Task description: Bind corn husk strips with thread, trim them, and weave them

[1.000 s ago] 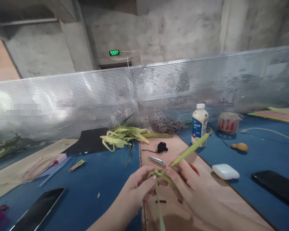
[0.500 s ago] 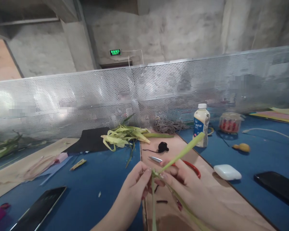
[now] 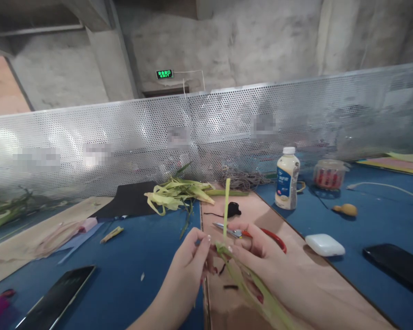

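My right hand (image 3: 265, 256) pinches a small folded knot (image 3: 221, 248) of green corn husk strips between thumb and fingers. One narrow strip (image 3: 226, 206) stands upright from it, while longer husk strips (image 3: 242, 284) trail down under the palm toward me. Close against the knot's left side is my left hand (image 3: 192, 259), its thumb and fingers curled together; what they grip is hidden. Behind the right fingers lie red-handled scissors (image 3: 275, 239), partly covered. A black thread bundle (image 3: 233, 210) rests just beyond.
A pile of corn husks (image 3: 182, 192) lies ahead, beside grey cord (image 3: 244, 180). To the right are a milk bottle (image 3: 287, 181), a clear tub (image 3: 329, 175), a white case (image 3: 325, 245) and a black phone (image 3: 399, 270). Another phone (image 3: 57, 298) lies left. A perforated metal screen (image 3: 124, 133) stands behind.
The projecting strip has swung from leaning right to upright. The strip hanging down between the hands has shifted right beside the other trailing strips. My left fingers have moved slightly left from the knot.
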Available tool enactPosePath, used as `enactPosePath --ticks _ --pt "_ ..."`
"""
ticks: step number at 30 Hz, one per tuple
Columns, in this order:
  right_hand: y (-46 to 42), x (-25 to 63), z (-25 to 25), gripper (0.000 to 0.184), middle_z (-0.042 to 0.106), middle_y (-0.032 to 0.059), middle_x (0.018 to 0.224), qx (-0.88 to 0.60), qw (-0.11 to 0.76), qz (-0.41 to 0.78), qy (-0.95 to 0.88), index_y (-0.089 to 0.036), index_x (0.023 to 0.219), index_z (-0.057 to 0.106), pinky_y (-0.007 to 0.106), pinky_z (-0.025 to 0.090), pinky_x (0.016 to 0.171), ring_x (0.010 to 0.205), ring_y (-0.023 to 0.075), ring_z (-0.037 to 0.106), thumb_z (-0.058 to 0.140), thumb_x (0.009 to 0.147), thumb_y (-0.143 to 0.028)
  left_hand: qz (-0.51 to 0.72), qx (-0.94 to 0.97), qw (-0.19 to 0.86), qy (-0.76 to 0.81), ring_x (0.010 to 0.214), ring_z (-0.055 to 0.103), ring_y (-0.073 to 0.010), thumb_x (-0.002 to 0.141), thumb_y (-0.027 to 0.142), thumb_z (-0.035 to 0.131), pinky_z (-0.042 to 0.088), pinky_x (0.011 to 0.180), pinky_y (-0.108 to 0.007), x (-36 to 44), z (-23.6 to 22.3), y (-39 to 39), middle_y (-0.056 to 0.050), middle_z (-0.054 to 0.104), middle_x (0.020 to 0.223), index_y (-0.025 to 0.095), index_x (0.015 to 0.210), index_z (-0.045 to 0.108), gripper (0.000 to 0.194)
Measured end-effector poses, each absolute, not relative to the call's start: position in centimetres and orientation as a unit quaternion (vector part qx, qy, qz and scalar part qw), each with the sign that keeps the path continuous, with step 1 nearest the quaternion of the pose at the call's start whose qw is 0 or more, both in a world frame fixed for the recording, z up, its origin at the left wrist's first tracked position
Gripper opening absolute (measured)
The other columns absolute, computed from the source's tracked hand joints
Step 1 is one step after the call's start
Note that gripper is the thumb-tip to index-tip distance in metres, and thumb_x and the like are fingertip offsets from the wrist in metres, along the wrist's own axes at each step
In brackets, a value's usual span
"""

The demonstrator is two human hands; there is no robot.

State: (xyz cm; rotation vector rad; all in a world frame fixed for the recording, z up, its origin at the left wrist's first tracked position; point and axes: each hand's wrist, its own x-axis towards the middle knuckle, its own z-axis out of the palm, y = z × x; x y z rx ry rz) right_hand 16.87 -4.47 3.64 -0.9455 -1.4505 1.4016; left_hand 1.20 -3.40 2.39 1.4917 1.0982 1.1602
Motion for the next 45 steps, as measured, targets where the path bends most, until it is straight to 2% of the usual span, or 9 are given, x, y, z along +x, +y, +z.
enactPosePath --ticks 9,16,21,26,32,35,37,40,45 --pt "-4.5 17.1 4.1 0.028 0.046 -0.008 0.053 -0.435 0.424 0.51 -0.609 -0.024 0.103 0.042 0.016 0.031 0.033 0.035 0.0055 0.035 0.05 0.079 -0.037 0.488 0.592 0.464 0.444 0.038 0.029 -0.0051 0.084 0.033 0.038 0.021 0.038 -0.017 1.2 2.9 -3.2 0.01 0.038 0.046 0.02 0.066 0.036 0.022" --pt "-4.9 17.2 4.9 0.028 0.054 -0.0034 0.057 -0.475 0.42 0.462 -0.621 -0.023 0.103 0.046 0.02 0.036 0.039 0.046 0.012 0.047 0.048 0.079 -0.038 0.474 0.594 0.465 0.454 0.04 0.038 -0.0079 0.086 0.035 0.035 0.029 0.042 -0.02 1.3 3.2 -3.7 0.004 0.051 0.052 0.019 0.069 0.04 0.023" --pt "-4.5 17.0 3.5 0.036 0.051 -0.0044 0.06 -0.389 0.446 0.504 -0.629 -0.023 0.113 0.04 0.02 0.03 0.041 0.046 0.0096 0.042 0.048 0.082 -0.04 0.514 0.573 0.46 0.443 0.058 0.05 -0.0132 0.086 0.031 0.037 0.04 0.056 -0.024 1.6 3.3 -4.1 0.0 0.057 0.062 0.019 0.069 0.042 0.021" --pt "-4.4 17.0 3.1 0.035 0.044 -0.0065 0.056 -0.373 0.462 0.492 -0.636 -0.022 0.114 0.038 0.019 0.027 0.044 0.048 0.0079 0.034 0.048 0.084 -0.036 0.529 0.55 0.491 0.42 0.061 0.054 -0.0158 0.085 0.032 0.038 0.041 0.056 -0.027 1.8 3.5 -4.1 0.0 0.059 0.062 0.021 0.067 0.039 0.021" --pt "-4.4 17.2 3.5 0.034 0.045 -0.0073 0.056 -0.391 0.452 0.504 -0.623 -0.022 0.114 0.038 0.017 0.027 0.04 0.044 0.0066 0.034 0.047 0.084 -0.035 0.521 0.566 0.48 0.422 0.061 0.055 -0.0161 0.084 0.031 0.04 0.042 0.06 -0.027 1.3 3.5 -3.6 0.001 0.06 0.061 0.021 0.065 0.038 0.021" --pt "-4.2 17.3 3.4 0.03 0.049 -0.006 0.059 -0.385 0.441 0.505 -0.634 -0.021 0.111 0.042 0.018 0.034 0.044 0.048 0.0078 0.042 0.048 0.083 -0.031 0.495 0.612 0.451 0.42 0.063 0.055 -0.0156 0.085 0.03 0.039 0.041 0.063 -0.027 1.1 3.2 -3.5 0.0 0.06 0.063 0.02 0.067 0.041 0.021" --pt "-4.2 17.4 3.4 0.028 0.055 -0.0031 0.068 -0.378 0.431 0.51 -0.642 -0.022 0.109 0.047 0.021 0.042 0.056 0.061 0.0108 0.052 0.05 0.082 -0.029 0.479 0.638 0.428 0.425 0.062 0.053 -0.0146 0.085 0.029 0.04 0.04 0.062 -0.026 1.1 3.2 -3.5 0.002 0.057 0.063 0.02 0.067 0.042 0.02" --pt "-4.5 17.3 3.8 0.02 0.061 0.0001 0.081 -0.362 0.429 0.526 -0.639 -0.023 0.1 0.055 0.026 0.046 0.073 0.078 0.0144 0.058 0.048 0.082 -0.029 0.465 0.655 0.402 0.44 0.06 0.051 -0.0133 0.085 0.026 0.042 0.039 0.061 -0.024 1.3 3.4 -3.9 0.003 0.053 0.061 0.02 0.068 0.045 0.018" --pt "-4.6 16.9 3.7 0.024 0.061 0.0008 0.074 -0.366 0.455 0.485 -0.651 -0.023 0.084 0.062 0.027 0.048 0.068 0.077 0.0163 0.059 0.045 0.083 -0.04 0.472 0.63 0.446 0.426 0.059 0.051 -0.014 0.085 0.031 0.04 0.04 0.06 -0.025 1.5 2.8 -3.8 0.004 0.052 0.06 0.02 0.07 0.044 0.019"
